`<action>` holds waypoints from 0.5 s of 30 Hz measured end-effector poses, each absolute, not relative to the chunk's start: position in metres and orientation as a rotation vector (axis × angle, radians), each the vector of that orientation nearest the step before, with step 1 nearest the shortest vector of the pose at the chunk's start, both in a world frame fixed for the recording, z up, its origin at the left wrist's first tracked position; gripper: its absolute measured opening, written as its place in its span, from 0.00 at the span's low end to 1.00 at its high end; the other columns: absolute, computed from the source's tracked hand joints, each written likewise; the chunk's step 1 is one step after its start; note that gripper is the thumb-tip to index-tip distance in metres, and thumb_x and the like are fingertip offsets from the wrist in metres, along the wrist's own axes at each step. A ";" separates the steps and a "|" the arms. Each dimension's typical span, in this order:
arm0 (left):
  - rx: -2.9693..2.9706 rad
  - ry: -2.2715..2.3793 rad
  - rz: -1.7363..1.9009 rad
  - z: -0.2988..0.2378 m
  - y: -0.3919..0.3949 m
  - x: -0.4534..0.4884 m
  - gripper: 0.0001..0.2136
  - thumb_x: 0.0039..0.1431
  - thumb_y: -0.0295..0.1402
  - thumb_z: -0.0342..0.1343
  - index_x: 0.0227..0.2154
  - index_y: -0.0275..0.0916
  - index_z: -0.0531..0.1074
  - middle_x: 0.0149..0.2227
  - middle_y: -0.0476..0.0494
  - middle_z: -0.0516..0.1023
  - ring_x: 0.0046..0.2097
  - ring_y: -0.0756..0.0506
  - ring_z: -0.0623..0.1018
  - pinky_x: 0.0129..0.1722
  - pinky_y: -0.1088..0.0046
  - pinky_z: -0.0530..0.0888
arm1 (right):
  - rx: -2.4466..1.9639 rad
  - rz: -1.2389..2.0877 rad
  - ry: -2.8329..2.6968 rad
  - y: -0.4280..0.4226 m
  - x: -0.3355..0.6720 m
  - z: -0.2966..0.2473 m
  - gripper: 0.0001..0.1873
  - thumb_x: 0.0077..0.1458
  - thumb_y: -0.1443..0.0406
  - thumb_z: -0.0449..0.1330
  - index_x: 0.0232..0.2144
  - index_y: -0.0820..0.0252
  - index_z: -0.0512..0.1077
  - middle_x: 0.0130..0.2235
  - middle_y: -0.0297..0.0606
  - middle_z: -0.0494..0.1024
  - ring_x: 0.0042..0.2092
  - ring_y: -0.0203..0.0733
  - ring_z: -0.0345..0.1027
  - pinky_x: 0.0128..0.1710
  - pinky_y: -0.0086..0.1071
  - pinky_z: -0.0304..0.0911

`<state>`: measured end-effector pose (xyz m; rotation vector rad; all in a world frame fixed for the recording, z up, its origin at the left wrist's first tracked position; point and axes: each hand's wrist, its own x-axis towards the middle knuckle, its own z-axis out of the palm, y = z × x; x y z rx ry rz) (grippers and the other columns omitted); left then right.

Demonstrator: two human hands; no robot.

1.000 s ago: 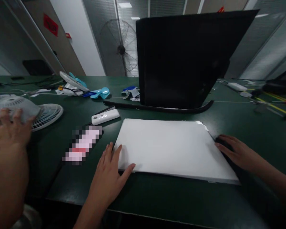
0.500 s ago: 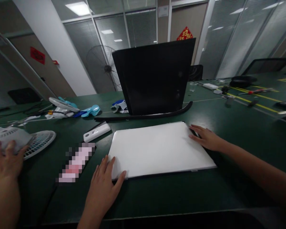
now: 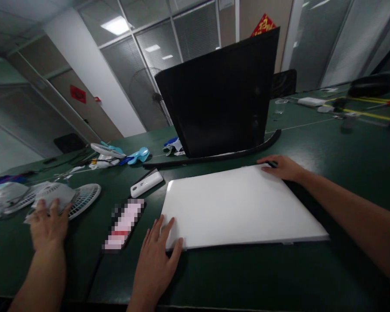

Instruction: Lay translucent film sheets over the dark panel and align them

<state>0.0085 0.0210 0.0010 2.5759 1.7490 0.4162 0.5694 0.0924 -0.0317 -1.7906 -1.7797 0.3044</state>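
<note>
A flat white rectangular panel (image 3: 234,208) lies on the green table in front of me. My left hand (image 3: 159,255) rests at its near left corner, fingers spread, with the fingertips on the panel's left edge. At the far right corner is my right hand (image 3: 284,168), its fingers stretched over the edge. A small dark gap or dark piece shows between those fingers, and I cannot make out which. Behind the white panel, a large black panel (image 3: 221,95) stands tilted upright. A curved black strip (image 3: 214,160) lies along its foot.
At the left, another person's hand (image 3: 50,221) rests on white fan-grille parts (image 3: 84,200). Between us lie a white handheld device (image 3: 147,183) and a blurred-out phone-like object (image 3: 125,225). Light-blue fan blades (image 3: 139,156) lie farther back. A clear cup (image 3: 280,106) stands at the back right.
The view has tilted and shifted, so the scene sits differently in it. My right hand has slid along the panel's right edge to the far corner. My left hand stays at the near left corner.
</note>
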 end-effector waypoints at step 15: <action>2.537 1.790 0.395 0.004 0.019 0.009 0.26 0.71 0.50 0.52 0.70 0.56 0.66 0.75 0.47 0.64 0.74 0.32 0.64 0.72 0.47 0.67 | -1.896 0.214 -1.846 0.069 0.574 -0.029 0.21 0.73 0.48 0.63 0.55 0.55 0.77 0.57 0.42 0.74 0.56 0.52 0.70 0.65 0.51 0.66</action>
